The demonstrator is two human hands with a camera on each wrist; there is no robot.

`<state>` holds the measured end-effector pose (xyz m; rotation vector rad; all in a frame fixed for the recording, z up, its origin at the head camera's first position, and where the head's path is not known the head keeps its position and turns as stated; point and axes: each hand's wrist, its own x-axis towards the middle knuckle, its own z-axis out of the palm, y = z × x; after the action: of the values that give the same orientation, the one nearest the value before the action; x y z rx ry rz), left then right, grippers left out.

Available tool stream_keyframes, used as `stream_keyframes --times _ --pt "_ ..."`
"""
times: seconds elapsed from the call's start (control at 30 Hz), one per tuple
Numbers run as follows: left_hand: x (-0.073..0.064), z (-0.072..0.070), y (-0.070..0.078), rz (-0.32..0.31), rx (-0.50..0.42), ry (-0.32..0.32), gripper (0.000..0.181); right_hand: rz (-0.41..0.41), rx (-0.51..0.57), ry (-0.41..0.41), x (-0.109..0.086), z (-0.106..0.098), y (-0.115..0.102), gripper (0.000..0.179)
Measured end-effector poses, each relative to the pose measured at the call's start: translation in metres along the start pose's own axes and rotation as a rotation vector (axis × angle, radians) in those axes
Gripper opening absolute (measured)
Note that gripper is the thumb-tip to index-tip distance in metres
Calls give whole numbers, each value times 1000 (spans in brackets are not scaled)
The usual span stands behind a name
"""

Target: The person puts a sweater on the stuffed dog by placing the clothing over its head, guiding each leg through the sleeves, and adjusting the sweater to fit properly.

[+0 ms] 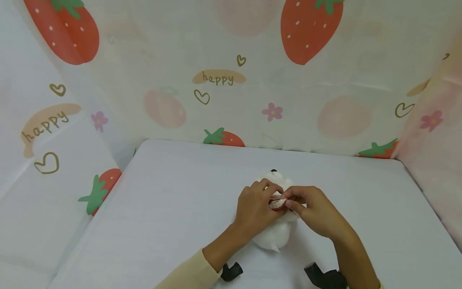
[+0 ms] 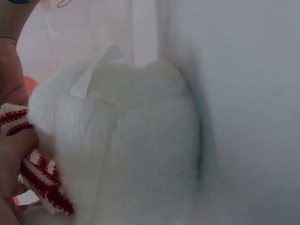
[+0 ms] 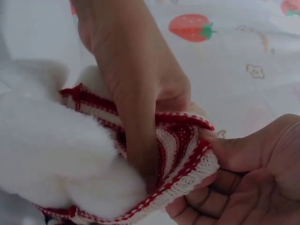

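A white plush toy (image 1: 272, 237) with a small black nose lies on the white table, a pale tag or tail tip at its near end. Around its body is a red-and-white striped knitted garment (image 3: 180, 140). From the left, my left hand (image 1: 254, 204) bends over the toy and grips the garment, its thumb pushed inside the knit opening and its fingers outside. My right hand (image 1: 317, 208) pinches the ribbed white edge of that opening between thumb and fingers. In the left wrist view, the furry back (image 2: 136, 140) fills the middle, with the striped knit (image 2: 42, 173) at lower left.
The white tabletop (image 1: 162, 192) spreads around the toy. A strawberry-printed curtain (image 1: 180, 48) stands behind it and on both sides. One black device (image 1: 232, 272) sits by the left wrist, another black device (image 1: 325, 276) by the right.
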<state>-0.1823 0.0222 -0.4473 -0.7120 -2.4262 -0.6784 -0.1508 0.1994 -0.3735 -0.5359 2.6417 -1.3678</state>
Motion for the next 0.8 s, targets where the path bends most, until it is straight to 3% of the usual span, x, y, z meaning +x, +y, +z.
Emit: stream_keyframes --times 0.1,0.23,0.4,0.5,0.6,0.8 --pt "1 3 1 10 30 17 31 1 35 8 1 0 -1 10" --pt "4 1 -1 73 44 8 24 16 26 32 2 2 1 8" --pt "9 -6 -9 150 -66 2 17 37 -226 82 -2 -2 4 18" --pt "10 -10 -12 169 -121 -5 20 103 -348 140 -7 0 7 36" --pt "9 -12 -12 197 -166 -24 21 176 -356 196 -13 12 11 47" --pt "11 -17 -13 281 -208 -15 23 185 -355 373 -9 35 17 37"
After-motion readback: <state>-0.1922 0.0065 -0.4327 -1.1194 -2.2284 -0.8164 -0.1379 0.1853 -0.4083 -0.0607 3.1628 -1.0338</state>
